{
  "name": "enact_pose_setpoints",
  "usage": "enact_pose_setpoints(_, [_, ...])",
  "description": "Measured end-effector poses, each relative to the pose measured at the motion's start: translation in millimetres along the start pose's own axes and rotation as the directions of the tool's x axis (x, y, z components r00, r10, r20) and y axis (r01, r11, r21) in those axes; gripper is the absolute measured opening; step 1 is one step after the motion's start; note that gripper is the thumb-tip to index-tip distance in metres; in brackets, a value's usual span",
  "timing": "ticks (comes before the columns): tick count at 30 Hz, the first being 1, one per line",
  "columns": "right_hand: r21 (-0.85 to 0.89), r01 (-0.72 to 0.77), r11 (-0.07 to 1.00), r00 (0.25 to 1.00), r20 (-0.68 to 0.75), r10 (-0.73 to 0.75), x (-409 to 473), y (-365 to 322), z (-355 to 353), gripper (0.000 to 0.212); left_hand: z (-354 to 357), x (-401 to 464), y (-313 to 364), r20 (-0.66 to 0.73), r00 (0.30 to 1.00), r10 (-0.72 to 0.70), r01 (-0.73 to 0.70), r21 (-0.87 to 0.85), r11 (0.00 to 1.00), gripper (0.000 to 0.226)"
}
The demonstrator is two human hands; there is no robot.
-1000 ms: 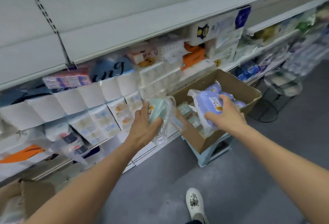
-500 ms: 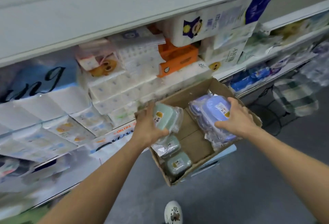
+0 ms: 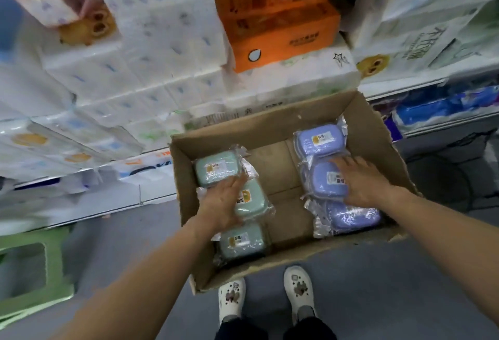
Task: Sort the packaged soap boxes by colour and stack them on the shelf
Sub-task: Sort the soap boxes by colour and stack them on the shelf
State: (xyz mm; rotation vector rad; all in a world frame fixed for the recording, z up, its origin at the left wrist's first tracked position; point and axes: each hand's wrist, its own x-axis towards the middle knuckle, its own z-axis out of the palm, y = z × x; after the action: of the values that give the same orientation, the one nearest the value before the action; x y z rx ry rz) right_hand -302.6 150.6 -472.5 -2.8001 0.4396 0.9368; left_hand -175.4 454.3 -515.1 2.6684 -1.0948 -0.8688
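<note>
Inside the carton, green boxes lie left and purple boxes right, so the colour sorting looks done. Left hand and right hand rest flat, fingers straight, on each row. None are shelved yet.

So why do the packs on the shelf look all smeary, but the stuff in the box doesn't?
Head view: the tissue packs at the top and left are motion-blurred and bent by the wide lens; the cardboard box, green soap boxes and purple soap boxes look sharper, with glare on their plastic wrap.
</note>
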Motion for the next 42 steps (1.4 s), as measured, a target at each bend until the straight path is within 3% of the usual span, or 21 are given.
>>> enact_pose_setpoints(4, [-0.159, 0.189, 0.969, 0.977, -0.071, -0.202, 33.8, 20.4, 12.1, 0.098, 25.4, 13.7, -6.9, 0.017, 0.995, -0.101, 0.101, 0.026, 0.995, 0.120])
enact_pose_setpoints(6, [-0.209, 0.212, 0.955, 0.967, -0.100, -0.236, 46.1, 26.4, 17.0, 0.098, 31.8, 15.1, -9.7, -0.015, 0.990, -0.139, 0.139, 0.004, 0.990, 0.113])
enact_pose_setpoints(18, [-0.360, 0.121, 0.925, 0.986, -0.061, -0.153, 63.9, 45.8, 19.7, 0.096, 55.3, 20.7, -17.0, -0.071, 0.975, -0.209, 0.216, 0.115, 0.969, 0.110])
enact_pose_setpoints(24, [-0.360, 0.099, 0.928, 0.995, 0.051, -0.086, 54.1, 32.5, 3.2, 0.117, 23.9, 21.9, -3.8, 0.114, 0.940, -0.322, 0.300, 0.175, 0.938, 0.109])
enact_pose_setpoints(26, [-0.349, 0.096, 0.932, 0.995, 0.062, -0.079, 43.8, 24.1, -12.9, 0.113, 5.1, 20.0, 3.1, 0.105, 0.936, -0.337, 0.321, 0.146, 0.936, 0.101])
enact_pose_setpoints(29, [-0.312, 0.117, 0.943, 0.992, -0.007, -0.125, 22.0, 3.6, -41.2, 0.088, -24.1, 4.1, 20.1, -0.089, 0.952, -0.292, 0.301, 0.104, 0.948, 0.090])
enact_pose_setpoints(32, [-0.248, 0.166, 0.954, 0.961, -0.174, -0.213, -9.8, -26.3, -69.5, 0.066, -56.1, -31.9, 39.9, -0.331, 0.911, -0.247, 0.276, 0.044, 0.960, 0.086])
enact_pose_setpoints(38, [-0.114, 0.313, 0.943, 0.808, -0.489, -0.327, -79.5, -106.0, -127.8, 0.060, -125.9, -122.9, 47.2, -0.612, 0.752, -0.245, 0.294, -0.020, 0.955, 0.087])
enact_pose_setpoints(42, [-0.080, 0.438, 0.895, 0.662, -0.645, -0.382, -108.5, -169.1, -154.1, 0.061, -165.6, -186.6, 29.7, -0.762, 0.603, -0.237, 0.315, -0.045, 0.948, 0.078])
